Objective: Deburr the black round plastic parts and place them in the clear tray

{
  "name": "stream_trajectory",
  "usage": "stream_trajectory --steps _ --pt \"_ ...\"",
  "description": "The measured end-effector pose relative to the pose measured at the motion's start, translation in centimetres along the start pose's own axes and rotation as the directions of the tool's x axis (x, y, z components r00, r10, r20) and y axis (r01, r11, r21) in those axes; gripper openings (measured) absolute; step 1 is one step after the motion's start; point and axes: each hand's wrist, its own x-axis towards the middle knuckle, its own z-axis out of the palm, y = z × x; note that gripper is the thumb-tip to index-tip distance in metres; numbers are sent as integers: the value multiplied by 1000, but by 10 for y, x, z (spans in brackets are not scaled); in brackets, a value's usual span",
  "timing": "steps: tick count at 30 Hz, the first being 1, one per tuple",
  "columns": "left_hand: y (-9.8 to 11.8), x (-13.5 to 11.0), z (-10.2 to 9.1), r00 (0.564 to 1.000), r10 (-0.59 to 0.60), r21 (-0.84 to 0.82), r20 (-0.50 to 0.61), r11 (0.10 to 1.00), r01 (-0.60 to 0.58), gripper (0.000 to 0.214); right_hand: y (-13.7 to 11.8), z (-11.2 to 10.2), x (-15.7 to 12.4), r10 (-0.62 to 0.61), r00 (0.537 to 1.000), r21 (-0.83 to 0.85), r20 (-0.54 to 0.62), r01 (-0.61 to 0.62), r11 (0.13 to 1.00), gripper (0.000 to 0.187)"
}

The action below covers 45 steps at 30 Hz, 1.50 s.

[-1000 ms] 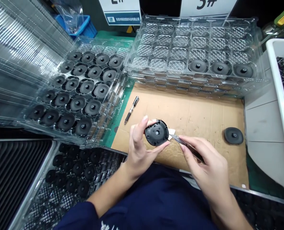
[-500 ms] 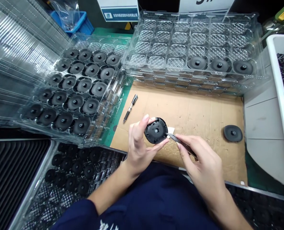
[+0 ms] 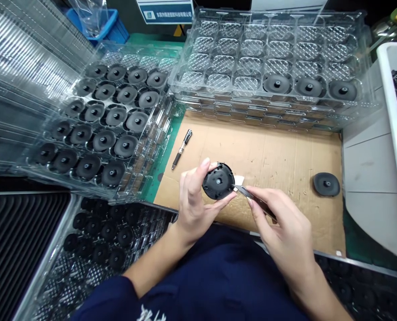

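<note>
My left hand [image 3: 198,200] pinches a round black plastic disc [image 3: 219,182] by its edges, thumb and fingers on opposite sides. The disc's inner face, with a small central hub and little posts around the rim, is turned toward me. In my right hand [image 3: 282,218] is a slim pointed metal tool [image 3: 260,203], and its tip meets the disc's right rim. I cannot tell whether the tool is a knife or tweezers. A small white piece [image 3: 239,180] shows just behind the tip. To the right, another black disc [image 3: 326,184] lies on the cardboard, stem up.
A pen [image 3: 182,149] lies on the cardboard sheet [image 3: 268,138]. Clear trays with black discs stand at left [image 3: 145,151] and at the back [image 3: 218,96]. At right is a white bin [image 3: 394,147] with black pieces; a blue bin [image 3: 113,29] is at back left.
The whole view has shifted slightly. Both hands keep nearly the same pose, with the tool tip still at the disc's right rim.
</note>
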Motion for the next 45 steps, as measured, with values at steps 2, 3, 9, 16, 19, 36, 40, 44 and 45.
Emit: stream_trajectory --steps 2,3,9,16,19,36,40,44,45 --pt "0 0 0 1000 18 14 -5 1000 -18 103 -1 0 0 -1 1000 -9 -7 0 1000 26" --pt "-1 0 0 1000 27 24 -9 999 -27 103 -1 0 -1 -2 1000 -16 -10 2 1000 25" --pt "1 0 -2 999 45 54 -19 998 -44 99 0 1 -2 -6 1000 -38 -10 5 999 24" --pt "-1 -3 -3 999 44 37 -11 998 -44 102 -8 -7 -7 -44 981 137 191 18 990 24" --pt "0 -4 -3 1000 19 21 -16 1000 -18 102 -4 -10 -6 4 995 92 101 -14 996 22" --pt "7 -4 -2 966 -238 -189 103 949 254 102 73 28 -6 -208 952 -200 -223 164 966 46" --pt "14 0 -2 856 -435 -426 279 743 517 92 39 20 17 -407 913 -108 -22 403 909 35" --pt "15 0 0 555 -538 -520 635 234 822 35 28 19 25 -293 942 66 -161 307 950 15" --pt "13 -1 0 527 -542 -501 655 210 839 35 28 21 25 -232 957 150 -172 258 955 25"
